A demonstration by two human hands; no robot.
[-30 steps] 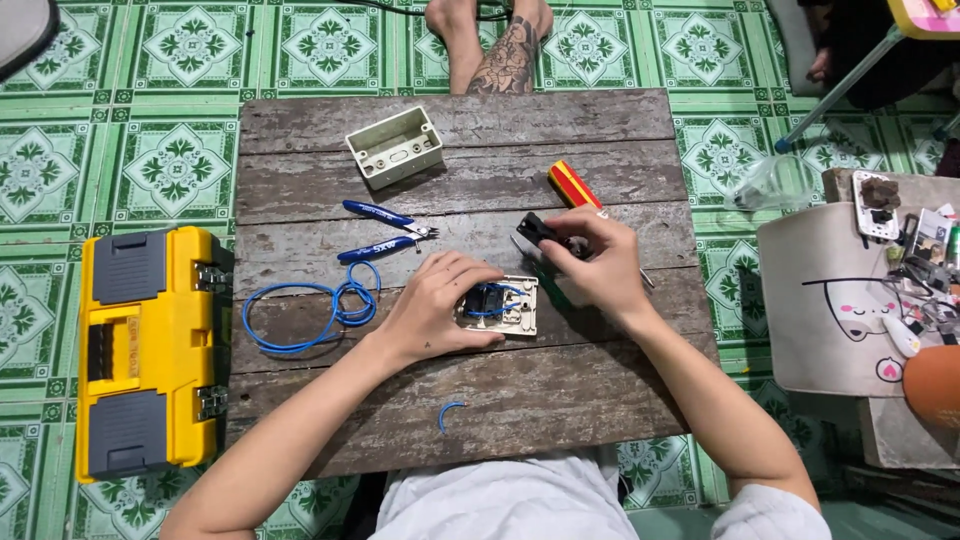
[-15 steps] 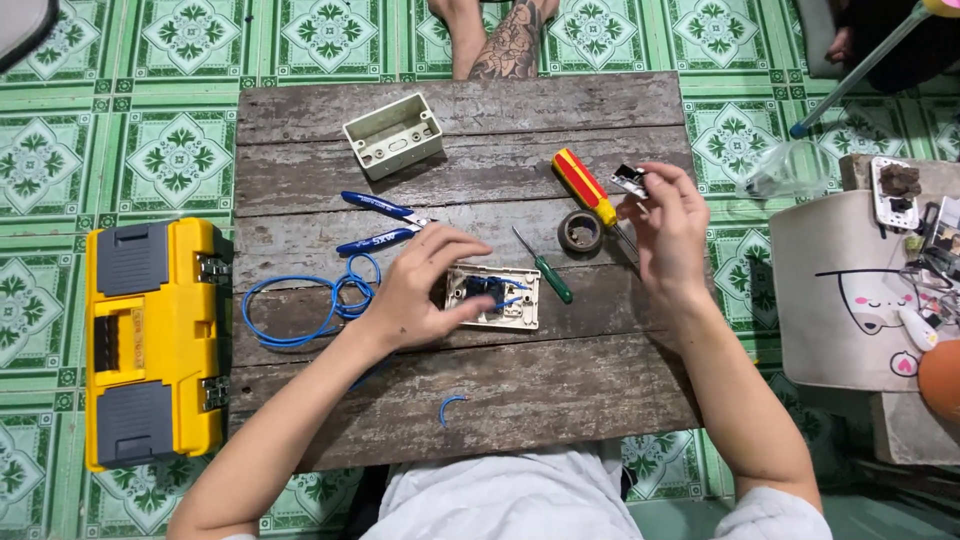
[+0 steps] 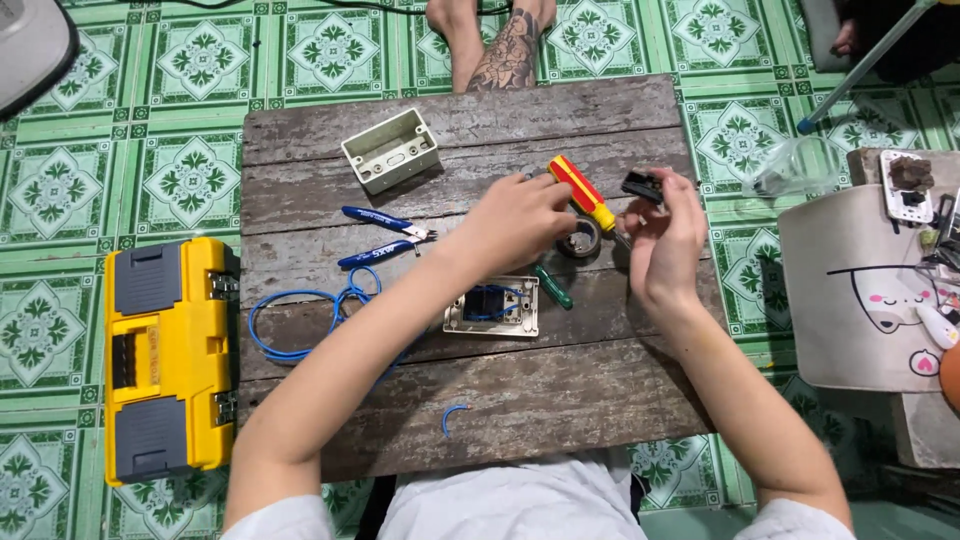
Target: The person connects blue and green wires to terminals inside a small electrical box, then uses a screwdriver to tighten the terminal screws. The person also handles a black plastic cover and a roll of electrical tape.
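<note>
The person sat at a low table of weathered grey planks set on a green patterned tile floor. The left hand reached across the middle of the table, its fingers curled down at the roll of black tape and at the near end of the screwdriver with the red and yellow handle; whether it actually gripped either of them I cannot tell. The right hand was raised just right of the screwdriver, pinching a small black part between its fingertips. Just below the left hand lay a white switch plate, back side up, with blue wire inside it, and a green-handled tool rested touching its right edge. Left of the forearm lay blue-handled pliers and a loop of blue wire. A white wall box sat open side up near the far edge, and 1 short scrap of blue wire lay near the front edge. A yellow toolbox stood on the floor beside the table's left edge.
</note>
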